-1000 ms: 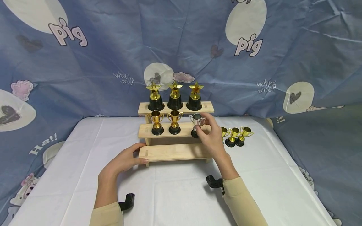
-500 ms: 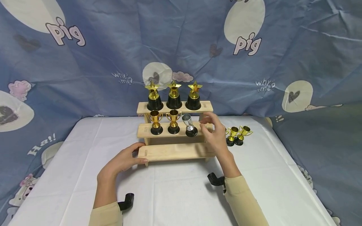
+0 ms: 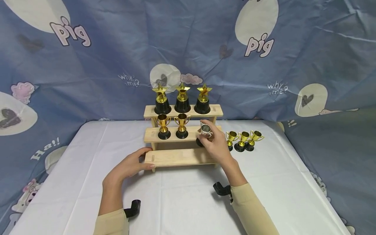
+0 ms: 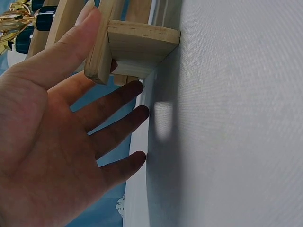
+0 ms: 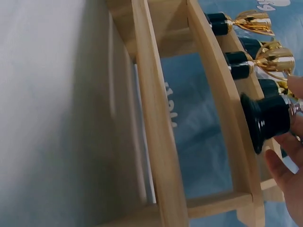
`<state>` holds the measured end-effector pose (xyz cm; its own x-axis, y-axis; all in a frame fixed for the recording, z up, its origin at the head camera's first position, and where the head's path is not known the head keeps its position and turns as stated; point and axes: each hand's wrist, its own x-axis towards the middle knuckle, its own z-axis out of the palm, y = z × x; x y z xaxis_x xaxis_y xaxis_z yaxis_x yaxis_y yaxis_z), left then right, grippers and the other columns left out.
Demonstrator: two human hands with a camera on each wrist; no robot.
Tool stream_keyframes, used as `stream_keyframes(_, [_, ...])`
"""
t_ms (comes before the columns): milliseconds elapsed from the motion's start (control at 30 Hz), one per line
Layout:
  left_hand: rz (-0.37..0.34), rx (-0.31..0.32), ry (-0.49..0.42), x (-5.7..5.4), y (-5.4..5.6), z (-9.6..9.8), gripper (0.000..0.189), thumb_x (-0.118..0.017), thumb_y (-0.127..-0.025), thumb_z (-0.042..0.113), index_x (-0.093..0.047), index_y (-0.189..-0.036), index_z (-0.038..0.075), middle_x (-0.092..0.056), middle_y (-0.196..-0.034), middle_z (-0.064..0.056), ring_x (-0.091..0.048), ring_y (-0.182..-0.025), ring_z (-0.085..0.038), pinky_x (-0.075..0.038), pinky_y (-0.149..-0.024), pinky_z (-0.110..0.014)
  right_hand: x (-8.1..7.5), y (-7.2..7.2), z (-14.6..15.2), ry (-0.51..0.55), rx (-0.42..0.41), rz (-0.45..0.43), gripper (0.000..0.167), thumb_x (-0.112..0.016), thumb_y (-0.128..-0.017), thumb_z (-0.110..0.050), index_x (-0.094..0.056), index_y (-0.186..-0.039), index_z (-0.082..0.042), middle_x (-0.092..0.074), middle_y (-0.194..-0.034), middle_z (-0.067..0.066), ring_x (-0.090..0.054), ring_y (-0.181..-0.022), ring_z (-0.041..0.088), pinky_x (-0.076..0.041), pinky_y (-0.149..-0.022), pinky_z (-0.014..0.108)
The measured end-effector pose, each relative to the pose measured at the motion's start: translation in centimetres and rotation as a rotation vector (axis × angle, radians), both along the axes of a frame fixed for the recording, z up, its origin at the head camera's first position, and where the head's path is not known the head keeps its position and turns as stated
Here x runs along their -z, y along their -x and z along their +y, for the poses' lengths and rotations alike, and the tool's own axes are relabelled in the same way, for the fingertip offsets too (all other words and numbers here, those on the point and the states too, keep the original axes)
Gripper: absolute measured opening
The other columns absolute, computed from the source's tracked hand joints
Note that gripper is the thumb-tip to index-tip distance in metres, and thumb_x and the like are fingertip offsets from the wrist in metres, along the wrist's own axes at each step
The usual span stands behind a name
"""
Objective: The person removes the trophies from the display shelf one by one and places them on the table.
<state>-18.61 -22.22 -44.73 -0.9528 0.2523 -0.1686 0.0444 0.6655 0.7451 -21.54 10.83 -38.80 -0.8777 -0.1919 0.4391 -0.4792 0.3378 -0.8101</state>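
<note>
My right hand (image 3: 216, 143) pinches a small silver trophy cup (image 3: 205, 129) with a black base at the right part of the middle step of a wooden three-step display stand (image 3: 182, 158). In the right wrist view, the cup's black base (image 5: 272, 118) is at the front edge of that step; I cannot tell whether it touches. Two gold trophy cups (image 3: 182, 121) stand upright to its left. Thumb and index finger of my left hand (image 3: 128, 167) grip the left end of the lowest step, while the other fingers (image 4: 116, 135) are spread.
Three gold star trophies (image 3: 182, 101) with black bases stand along the top step. Right of the stand, three yellow-gold cups (image 3: 241, 141) are on the white tablecloth (image 3: 182, 202). A blue printed cloth (image 3: 117, 58) hangs behind the table.
Half a second ago the silver cup stood tilted on the middle step, apart from my right fingers. Now they pinch it again, and it is turned and farther right. My left hand has stayed put.
</note>
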Motion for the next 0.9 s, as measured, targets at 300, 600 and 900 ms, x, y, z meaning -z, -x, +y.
stream_keyframes(300, [-0.009,0.000,0.004,0.0,0.1,0.1,0.078,-0.078,-0.084,0.042,-0.044,-0.146,0.010,-0.045,-0.152,-0.019,-0.038,-0.143,-0.041,-0.034,-0.114,-0.061,-0.3,0.4,0.9,0.045,0.033,0.033,0.052,-0.074,-0.082,0.008,-0.060,-0.132,0.001,-0.060,-0.100,0.017,-0.060,-0.087,0.010,-0.055,-0.073,0.015])
stream_keyframes(600, [-0.020,-0.008,0.026,0.2,0.2,0.1,0.080,-0.077,-0.083,0.045,-0.044,-0.147,0.012,-0.045,-0.152,-0.019,-0.039,-0.142,-0.040,-0.036,-0.112,-0.061,1.7,2.1,2.3,0.044,0.066,0.024,0.059,-0.079,-0.084,-0.007,-0.058,-0.137,-0.022,-0.066,-0.125,0.010,-0.062,-0.113,0.026,-0.056,-0.091,0.042])
stream_keyframes(900, [-0.007,0.001,0.014,0.3,0.3,0.0,0.080,-0.078,-0.083,0.045,-0.044,-0.147,0.011,-0.045,-0.152,-0.019,-0.038,-0.143,-0.041,-0.035,-0.113,-0.061,1.4,2.0,3.3,0.034,0.093,0.095,0.064,-0.080,-0.083,-0.009,-0.052,-0.140,-0.022,-0.066,-0.114,0.009,-0.064,-0.091,0.020,-0.048,-0.093,0.047])
